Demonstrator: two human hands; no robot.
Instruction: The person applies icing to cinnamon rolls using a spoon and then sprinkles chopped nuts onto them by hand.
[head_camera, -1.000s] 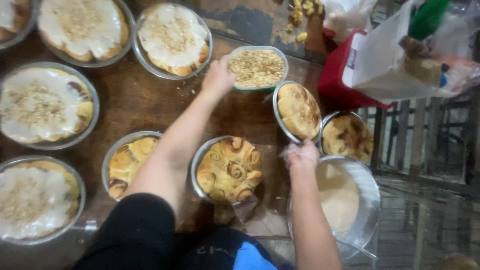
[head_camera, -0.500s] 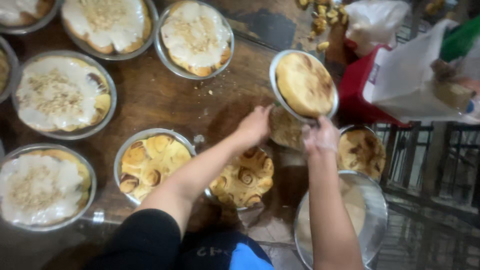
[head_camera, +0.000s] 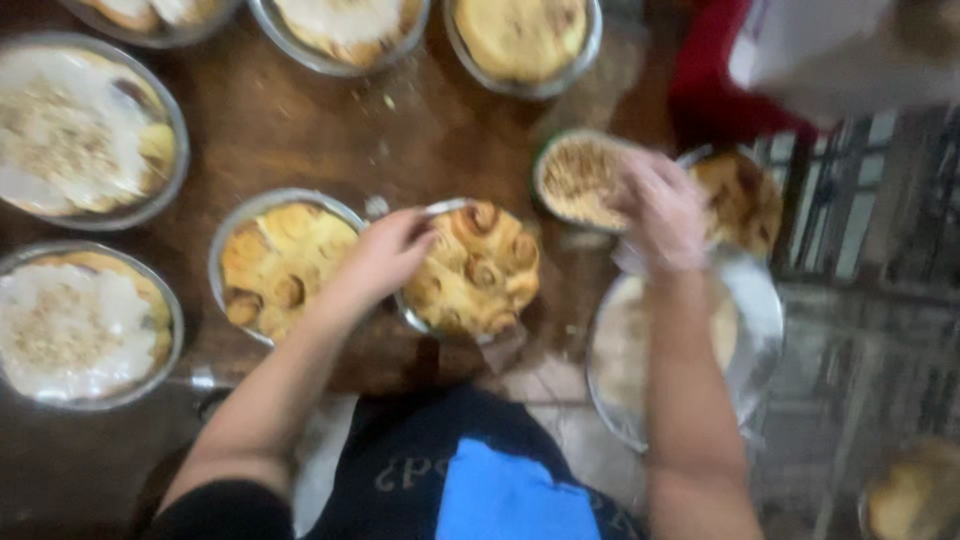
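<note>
left hand (head_camera: 385, 255) now grips roll pan (head_camera: 475, 270) | right hand (head_camera: 655, 205) fingers moved into crumb bowl (head_camera: 580, 180), grip unclear

both bare forearms are reaching forward; the left hand (head_camera: 385, 255) is curling its fingers downward, while the right hand (head_camera: 658, 212) is cupping, blurred.

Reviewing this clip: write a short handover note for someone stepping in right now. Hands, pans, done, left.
Left hand grips the rim of the pan of plain swirled rolls at the table edge. Right hand is at the bowl of crumb topping, over the large bowl of white icing.
Done: two pans on the left are iced and crumbed.
Left: the gripped pan and the neighbouring pan are bare.
</note>
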